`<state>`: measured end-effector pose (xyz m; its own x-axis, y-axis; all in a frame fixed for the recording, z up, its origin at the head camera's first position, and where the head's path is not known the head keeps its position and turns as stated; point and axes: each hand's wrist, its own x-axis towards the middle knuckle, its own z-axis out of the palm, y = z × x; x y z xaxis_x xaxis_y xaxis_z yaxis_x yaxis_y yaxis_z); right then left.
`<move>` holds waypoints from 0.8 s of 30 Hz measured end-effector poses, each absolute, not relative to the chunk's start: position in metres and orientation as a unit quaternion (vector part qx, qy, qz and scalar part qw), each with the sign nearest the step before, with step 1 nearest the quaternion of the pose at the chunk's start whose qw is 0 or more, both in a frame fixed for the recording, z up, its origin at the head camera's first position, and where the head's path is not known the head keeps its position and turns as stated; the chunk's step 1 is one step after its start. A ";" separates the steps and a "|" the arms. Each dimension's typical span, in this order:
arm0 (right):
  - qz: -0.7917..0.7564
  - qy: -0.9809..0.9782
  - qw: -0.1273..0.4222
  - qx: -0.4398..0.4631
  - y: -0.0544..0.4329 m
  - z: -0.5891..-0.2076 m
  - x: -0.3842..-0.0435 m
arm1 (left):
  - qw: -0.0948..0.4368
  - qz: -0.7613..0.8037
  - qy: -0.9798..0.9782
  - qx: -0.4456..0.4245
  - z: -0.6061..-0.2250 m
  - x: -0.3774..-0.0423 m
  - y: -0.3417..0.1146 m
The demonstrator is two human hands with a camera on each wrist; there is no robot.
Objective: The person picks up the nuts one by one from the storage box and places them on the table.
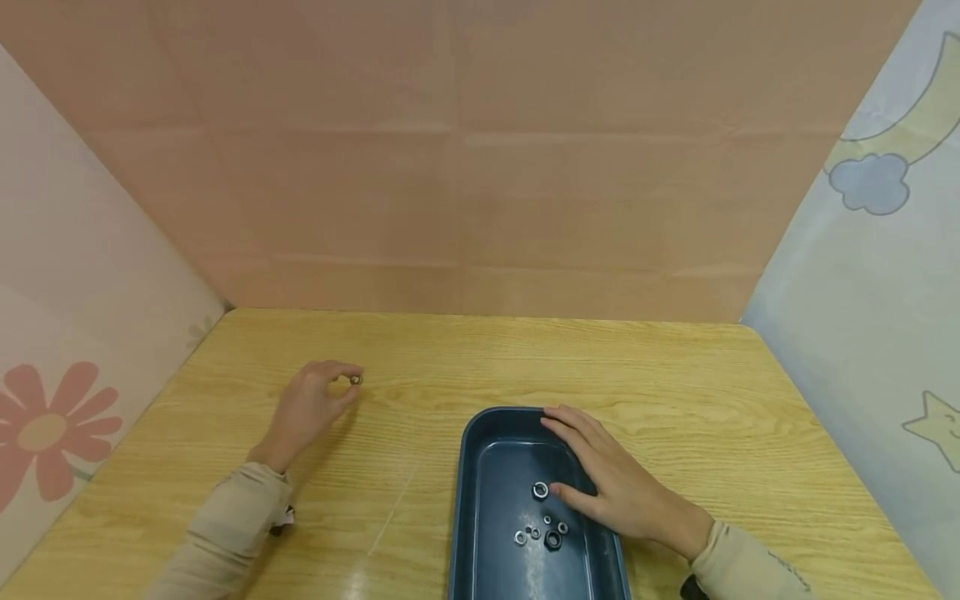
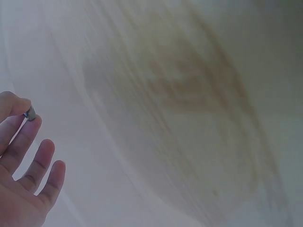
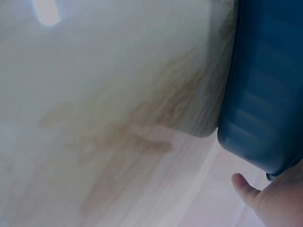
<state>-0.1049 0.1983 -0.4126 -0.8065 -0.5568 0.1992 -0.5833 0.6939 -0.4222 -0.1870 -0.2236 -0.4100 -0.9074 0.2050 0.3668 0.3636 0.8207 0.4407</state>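
Between the thumb and index finger of my left hand [image 1: 303, 412] is a small metal nut [image 1: 356, 379], held over the left part of the table. The left wrist view shows the same nut [image 2: 31, 113] edge-on, pinched at the fingertips, with the other fingers spread. My right hand [image 1: 626, 487] lies across the right rim of a dark blue tray [image 1: 462, 492], fingers extended along the far right corner and thumb over the inside. Inside the tray are a larger nut [image 1: 540, 490] near that thumb, a dark nut [image 1: 552, 540] and several smaller ones.
A wood-grain table [image 1: 675, 392] carries the tray near its front edge. A brownish sheet [image 1: 450, 167] stands along the back edge. Printed panels flank both sides, with a pink flower [image 1: 45, 433] on the left and a blue cloud [image 1: 870, 183] on the right.
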 end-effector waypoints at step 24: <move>0.242 -0.919 0.028 0.310 0.198 -0.414 -0.105 | 0.101 -0.234 -0.961 -0.105 -0.407 -0.187 -0.257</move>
<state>-0.1051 0.1982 -0.4138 -0.8056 -0.5569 0.2021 -0.5841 0.6896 -0.4281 -0.1866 -0.2568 -0.4067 -0.9576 0.1554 0.2427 0.2496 0.8683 0.4287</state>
